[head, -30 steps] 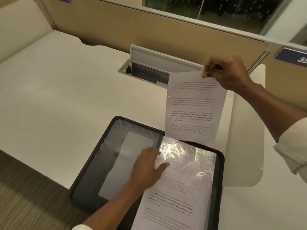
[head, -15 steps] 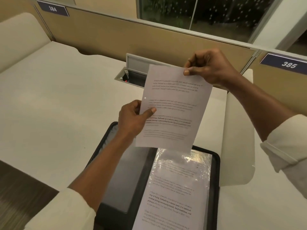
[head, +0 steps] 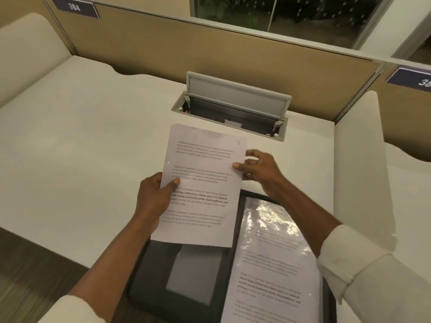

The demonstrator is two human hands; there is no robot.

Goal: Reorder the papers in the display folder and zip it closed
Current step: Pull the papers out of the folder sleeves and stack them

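Note:
A loose printed sheet [head: 200,183] with a handwritten mark in its top right corner is held up above the open black display folder [head: 154,287]. My left hand [head: 155,197] pinches the sheet's left edge, thumb on the front. My right hand [head: 258,170] touches the sheet's right edge with thumb on the front and fingers behind. The folder lies open on the desk's near edge. Its right half shows a shiny plastic sleeve [head: 275,248] with a printed page inside. A grey card [head: 193,273] sits in the left half.
The white desk [head: 81,148] has an open grey cable box [head: 233,108] at the back centre. Tan partition panels [head: 210,50] close off the back, with cream dividers at left and right. Dark floor shows at the lower left.
My left hand left the folder and took the sheet's left edge. My right hand slid from the sheet's top corner down to its right edge. The sheet came lower and leftward.

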